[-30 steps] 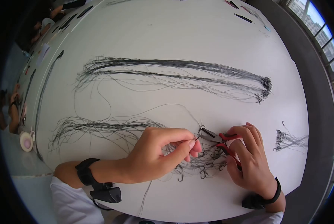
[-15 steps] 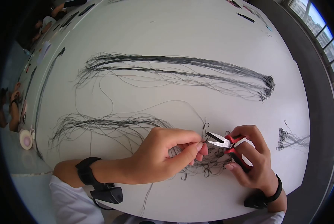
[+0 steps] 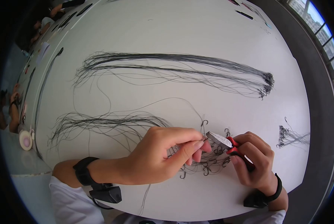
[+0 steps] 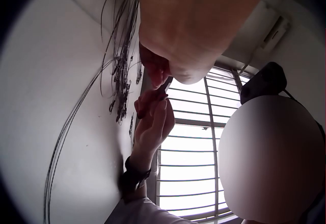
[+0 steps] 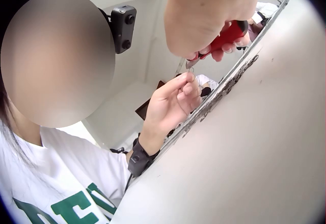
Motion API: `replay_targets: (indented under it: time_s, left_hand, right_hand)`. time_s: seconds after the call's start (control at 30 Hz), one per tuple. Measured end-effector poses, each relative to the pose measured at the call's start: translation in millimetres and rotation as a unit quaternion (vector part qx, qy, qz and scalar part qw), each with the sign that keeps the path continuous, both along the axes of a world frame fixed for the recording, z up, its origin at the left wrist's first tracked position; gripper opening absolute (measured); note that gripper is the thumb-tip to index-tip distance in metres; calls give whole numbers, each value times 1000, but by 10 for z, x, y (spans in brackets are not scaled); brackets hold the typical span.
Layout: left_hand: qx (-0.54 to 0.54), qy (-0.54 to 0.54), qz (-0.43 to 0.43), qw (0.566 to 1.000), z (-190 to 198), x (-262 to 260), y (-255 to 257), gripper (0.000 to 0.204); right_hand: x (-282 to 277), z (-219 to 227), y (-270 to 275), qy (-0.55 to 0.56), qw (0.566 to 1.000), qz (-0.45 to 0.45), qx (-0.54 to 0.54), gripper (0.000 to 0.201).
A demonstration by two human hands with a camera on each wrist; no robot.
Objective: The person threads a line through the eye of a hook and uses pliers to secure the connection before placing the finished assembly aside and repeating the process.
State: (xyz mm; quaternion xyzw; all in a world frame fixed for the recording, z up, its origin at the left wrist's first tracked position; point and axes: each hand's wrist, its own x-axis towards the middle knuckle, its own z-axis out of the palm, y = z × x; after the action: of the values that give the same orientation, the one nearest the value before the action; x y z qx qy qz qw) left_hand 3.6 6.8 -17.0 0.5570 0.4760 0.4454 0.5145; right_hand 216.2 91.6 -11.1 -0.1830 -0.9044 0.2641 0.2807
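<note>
The pliers (image 3: 220, 141) have their jaws closed together now, where half a second ago they gaped apart. The right hand (image 3: 256, 158) curls round their red handles, tips just beside the left fingertips. The left hand (image 3: 170, 153) pinches a thin line (image 3: 205, 139) between thumb and forefinger (its far end is hard to trace), above the hooks (image 3: 206, 171) on the table (image 3: 196, 201).

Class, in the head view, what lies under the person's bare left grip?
Around the bare left grip, long, thin, dark strands and curved dark hooks show on the white tabletop. Whatever lies directly beneath it is hidden.
</note>
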Motion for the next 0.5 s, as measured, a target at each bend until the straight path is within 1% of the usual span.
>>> replay_targets:
  time_s: [0.1,0.17,0.3,0.37,0.4,0.47,0.5]
  left_hand:
    - [-3,-10,2,1000,12,1,-4,17]
    - [-28,-18,0,999,28,3,-9,18]
    - [-47,-14,6,999,37,27,-35,18]
    - [-14,-46,31,998,13,70,-45,18]
    - [-14,-46,31,998,-1,69,-44,18]
    - [31,-11,42,999,-8,70,-34,17]
    - [30,-11,42,999,4,70,-35,17]
  right_hand:
    - [-12,5,-25,6,1000,-15,-5,15]
    - [-9,-1,-39,5,1000,-22,-12,15]
    - [-17,18,-55,-1,999,-30,-24,15]
    - [-20,25,-56,0,999,-29,-23,15]
    - [-21,26,-55,1,999,-26,-20,15]
    - [-24,15,-56,3,1000,-25,-15,16]
    - [-24,11,-57,5,1000,-23,-8,16]
